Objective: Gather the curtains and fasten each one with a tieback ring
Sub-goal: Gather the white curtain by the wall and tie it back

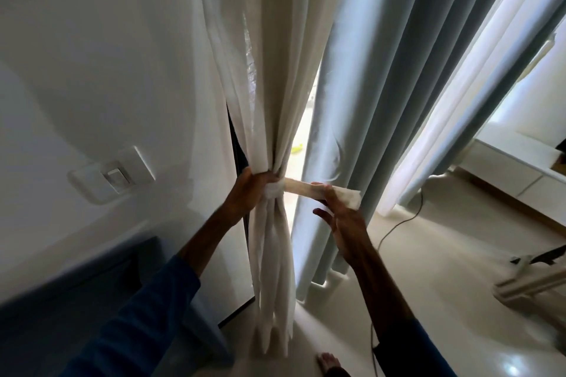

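Note:
A white sheer curtain [263,76] hangs at centre, bunched into a narrow waist. My left hand [245,193] is closed around that waist from the left. A cream fabric tieback band [301,187] runs from the bunch toward the right, and my right hand [340,217] pinches its free end between thumb and fingers, the other fingers spread. To the right hangs a pale blue-grey curtain [382,95], loose in long folds. I cannot see any ring.
A white wall with a light switch plate [113,176] is on the left. A dark cable [398,223] trails over the glossy cream floor. A white low cabinet [514,168] stands far right, a stand base [533,281] near it. My bare foot [329,361] is below.

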Demonstrator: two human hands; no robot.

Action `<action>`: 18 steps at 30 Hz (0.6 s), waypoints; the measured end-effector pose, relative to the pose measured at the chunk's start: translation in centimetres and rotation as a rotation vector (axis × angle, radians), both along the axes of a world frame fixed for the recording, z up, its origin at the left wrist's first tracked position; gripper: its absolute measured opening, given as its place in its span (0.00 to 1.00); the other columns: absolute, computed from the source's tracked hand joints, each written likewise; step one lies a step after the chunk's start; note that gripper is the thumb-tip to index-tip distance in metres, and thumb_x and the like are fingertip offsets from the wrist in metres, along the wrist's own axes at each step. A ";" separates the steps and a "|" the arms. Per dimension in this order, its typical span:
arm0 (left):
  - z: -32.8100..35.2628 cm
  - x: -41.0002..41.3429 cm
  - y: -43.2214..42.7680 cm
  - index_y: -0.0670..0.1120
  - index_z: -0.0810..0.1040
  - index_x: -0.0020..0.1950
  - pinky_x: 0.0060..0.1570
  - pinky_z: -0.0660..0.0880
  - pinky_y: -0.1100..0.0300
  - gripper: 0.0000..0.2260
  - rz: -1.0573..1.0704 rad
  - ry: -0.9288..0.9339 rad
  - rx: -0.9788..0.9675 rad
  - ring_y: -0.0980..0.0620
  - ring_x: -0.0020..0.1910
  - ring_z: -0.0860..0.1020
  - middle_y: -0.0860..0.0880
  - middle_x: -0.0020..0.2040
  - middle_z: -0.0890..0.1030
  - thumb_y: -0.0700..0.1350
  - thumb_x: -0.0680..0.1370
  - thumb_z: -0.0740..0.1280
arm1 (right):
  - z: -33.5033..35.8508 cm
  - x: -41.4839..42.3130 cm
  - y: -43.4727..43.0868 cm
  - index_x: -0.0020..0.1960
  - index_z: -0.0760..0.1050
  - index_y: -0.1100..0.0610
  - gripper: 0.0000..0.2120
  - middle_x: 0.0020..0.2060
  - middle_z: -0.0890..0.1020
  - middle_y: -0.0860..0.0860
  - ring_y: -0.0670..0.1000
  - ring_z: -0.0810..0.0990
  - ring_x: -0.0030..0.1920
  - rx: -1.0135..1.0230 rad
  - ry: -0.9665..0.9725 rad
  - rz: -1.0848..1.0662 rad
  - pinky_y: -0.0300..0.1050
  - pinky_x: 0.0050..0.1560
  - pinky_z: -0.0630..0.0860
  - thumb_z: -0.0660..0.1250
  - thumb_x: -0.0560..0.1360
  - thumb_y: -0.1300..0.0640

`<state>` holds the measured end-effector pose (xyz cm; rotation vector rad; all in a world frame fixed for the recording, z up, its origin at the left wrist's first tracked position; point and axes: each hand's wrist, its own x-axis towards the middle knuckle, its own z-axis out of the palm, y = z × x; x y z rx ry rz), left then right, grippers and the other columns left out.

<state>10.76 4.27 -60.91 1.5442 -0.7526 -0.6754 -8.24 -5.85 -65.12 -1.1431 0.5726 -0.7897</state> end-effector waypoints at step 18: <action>0.4 1.1 1.2 0.42 0.83 0.53 0.36 0.81 0.59 0.15 -0.065 0.071 0.237 0.48 0.38 0.83 0.46 0.40 0.85 0.54 0.78 0.69 | 4.5 4.4 4.1 0.49 0.86 0.53 0.04 0.39 0.88 0.54 0.56 0.87 0.38 -0.444 0.065 0.147 0.50 0.37 0.84 0.75 0.76 0.55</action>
